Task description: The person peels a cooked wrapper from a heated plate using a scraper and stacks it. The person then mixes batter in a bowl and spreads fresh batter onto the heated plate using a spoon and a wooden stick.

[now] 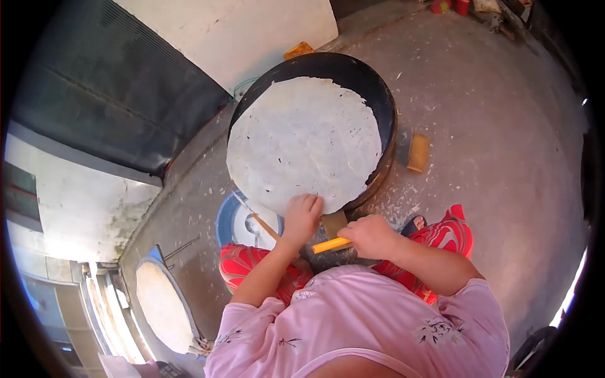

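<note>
A large, thin, pale round pancake (305, 142) lies over a wide black griddle (378, 104), its near edge hanging toward me. My left hand (304, 217) is closed at that near edge, fingers curled onto the sheet. In my right hand (372, 236) is a yellow stick-like handle (331, 245), pointing left in front of my lap; whether it has a blade or head is hidden. Beside my left wrist stands a blue bucket (223, 220) with white liquid. A wooden-handled tool (266, 226) leans in it.
A yellowish block (418, 152) sits on the concrete floor right of the griddle. Another pale round sheet (165, 309) rests on a stand at lower left. A dark shutter (113, 82) and a white wall (239, 38) rise behind. My knees flank the griddle's near side.
</note>
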Demonstrator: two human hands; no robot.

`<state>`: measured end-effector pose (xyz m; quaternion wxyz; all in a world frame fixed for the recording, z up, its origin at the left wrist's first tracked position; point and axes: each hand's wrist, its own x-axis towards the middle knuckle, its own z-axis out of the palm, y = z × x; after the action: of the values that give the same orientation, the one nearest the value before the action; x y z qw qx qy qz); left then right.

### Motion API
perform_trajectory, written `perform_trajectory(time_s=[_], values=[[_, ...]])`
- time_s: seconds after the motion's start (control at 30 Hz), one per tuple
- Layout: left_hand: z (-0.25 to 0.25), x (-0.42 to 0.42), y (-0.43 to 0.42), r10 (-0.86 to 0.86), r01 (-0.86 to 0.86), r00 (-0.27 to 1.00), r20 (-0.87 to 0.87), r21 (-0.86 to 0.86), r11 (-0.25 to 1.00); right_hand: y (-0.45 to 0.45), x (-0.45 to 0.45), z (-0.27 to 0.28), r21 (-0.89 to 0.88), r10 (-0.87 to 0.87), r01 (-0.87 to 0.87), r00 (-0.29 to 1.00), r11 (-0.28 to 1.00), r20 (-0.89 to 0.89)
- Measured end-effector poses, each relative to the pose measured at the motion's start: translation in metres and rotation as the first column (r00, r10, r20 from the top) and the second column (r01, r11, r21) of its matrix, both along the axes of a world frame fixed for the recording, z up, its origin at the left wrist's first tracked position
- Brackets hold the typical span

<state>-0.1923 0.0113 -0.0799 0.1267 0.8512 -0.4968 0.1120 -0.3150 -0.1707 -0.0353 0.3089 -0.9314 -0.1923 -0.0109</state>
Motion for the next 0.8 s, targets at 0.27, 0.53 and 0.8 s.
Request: perform_trajectory(time_s=[0.27,0.53,0.8], values=[[-0.011,-0.020,0.039,0.305,-0.307,0.951,0.054,0.036,0.951,-0.001,0.004,0.002,0.040,-0.005,0.011,0.989,0.999,-0.146],[-0.004,-0.022,0.046,0.357,-0.354,0.932,0.064,-0.054,0.934,-0.008,0.010,0.003,0.137,-0.132,0.157,0.975,0.978,-0.177],[0.032,0.003,0.063,0.335,-0.337,0.940,-0.062,-0.304,0.891,-0.044,0.019,-0.021,0.829,-0.271,0.441,0.892,0.343,-0.362]])
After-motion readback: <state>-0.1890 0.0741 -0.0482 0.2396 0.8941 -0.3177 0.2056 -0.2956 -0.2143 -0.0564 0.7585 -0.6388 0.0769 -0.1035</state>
